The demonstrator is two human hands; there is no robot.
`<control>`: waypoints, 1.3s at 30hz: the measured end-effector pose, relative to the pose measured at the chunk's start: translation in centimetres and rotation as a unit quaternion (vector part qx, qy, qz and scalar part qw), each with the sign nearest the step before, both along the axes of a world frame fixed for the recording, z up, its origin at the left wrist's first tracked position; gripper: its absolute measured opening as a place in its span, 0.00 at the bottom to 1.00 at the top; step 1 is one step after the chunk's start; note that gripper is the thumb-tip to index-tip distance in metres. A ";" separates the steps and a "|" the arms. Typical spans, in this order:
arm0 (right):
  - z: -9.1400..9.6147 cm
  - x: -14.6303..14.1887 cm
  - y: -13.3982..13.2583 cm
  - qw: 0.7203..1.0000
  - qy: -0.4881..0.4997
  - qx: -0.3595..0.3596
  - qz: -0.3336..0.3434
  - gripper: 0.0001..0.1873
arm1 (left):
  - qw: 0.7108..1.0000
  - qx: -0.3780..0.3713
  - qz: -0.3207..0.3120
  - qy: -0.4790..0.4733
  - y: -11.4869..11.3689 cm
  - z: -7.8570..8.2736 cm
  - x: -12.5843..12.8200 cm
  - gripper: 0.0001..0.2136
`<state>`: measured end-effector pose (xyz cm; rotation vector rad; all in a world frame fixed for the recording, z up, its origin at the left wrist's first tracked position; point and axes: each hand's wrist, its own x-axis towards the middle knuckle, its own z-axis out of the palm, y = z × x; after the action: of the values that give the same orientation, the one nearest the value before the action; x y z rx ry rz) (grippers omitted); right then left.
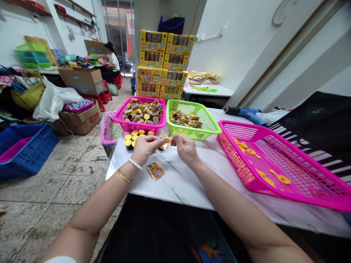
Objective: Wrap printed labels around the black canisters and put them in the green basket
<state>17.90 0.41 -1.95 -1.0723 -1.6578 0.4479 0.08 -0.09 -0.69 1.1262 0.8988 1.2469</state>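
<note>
Above the white marbled table [175,186], my left hand [146,147] pinches a small shiny printed yellow piece, like a plastic film sleeve [165,143]. My right hand [187,149] has its fingers curled in a pinch at the other side of this film sleeve. Below it on the tabletop lies a small stack of printed yellow labels or sleeves [155,170]. Several small dark tubs with yellow lids [135,137] stand in rows just beyond my left hand, which hides some of them.
Behind my hands are a pink basket [120,125] of yellow-lidded tubs and a green basket [211,122] holding more. A pink basket [298,149] with yellow ring-ended pieces sits right, near a blue heat gun [246,114]. Yellow boxes [152,58] are stacked behind. A person [112,62] sits far left.
</note>
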 end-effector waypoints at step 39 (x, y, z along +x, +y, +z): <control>0.3 3.8 3.0 0.969 -0.027 -0.208 0.126 0.19 | 0.959 -0.202 -0.099 -0.175 1.3 0.9 -1.2 0.07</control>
<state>21.66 3.38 -1.61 -1.1851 -1.8032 0.9743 -1.07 1.18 0.23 0.6277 0.7094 0.9987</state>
